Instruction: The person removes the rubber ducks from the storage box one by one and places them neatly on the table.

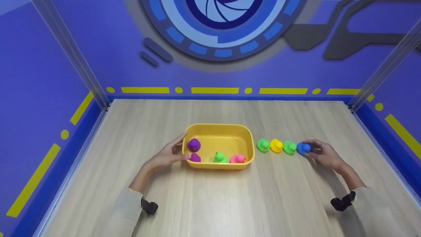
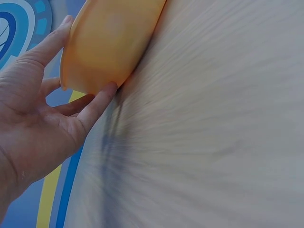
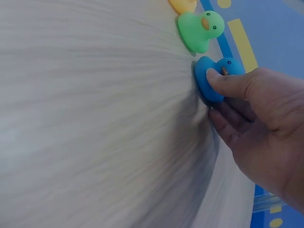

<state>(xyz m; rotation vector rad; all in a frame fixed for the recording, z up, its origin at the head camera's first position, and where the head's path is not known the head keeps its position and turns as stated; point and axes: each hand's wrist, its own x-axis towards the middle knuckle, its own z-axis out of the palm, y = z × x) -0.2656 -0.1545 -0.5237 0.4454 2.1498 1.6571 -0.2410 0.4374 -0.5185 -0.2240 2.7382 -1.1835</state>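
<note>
My left hand [image 1: 165, 157] grips the left end of a yellow plastic tub [image 1: 218, 166], its thumb over the near left rim and its fingers along the outside. In the tub lie two purple rubber ducks [image 1: 194, 144], a green rubber duck [image 1: 219, 158] and a pink rubber duck [image 1: 237, 159]. To the tub's right, my right hand [image 1: 327, 156] pinches a blue rubber duck [image 3: 204, 84] between thumb and fingers at the right end of a row. The row also holds a green duck [image 1: 289, 147], a yellow duck [image 1: 276, 145] and another green duck [image 1: 262, 145] beside the tub.
A wood-grain tabletop [image 1: 210, 204] lies under everything. Blue printed panels with yellow dashes, such as the back wall [image 1: 213, 79], enclose it at the back and both sides. Metal posts [image 1: 70, 49] stand at the far corners.
</note>
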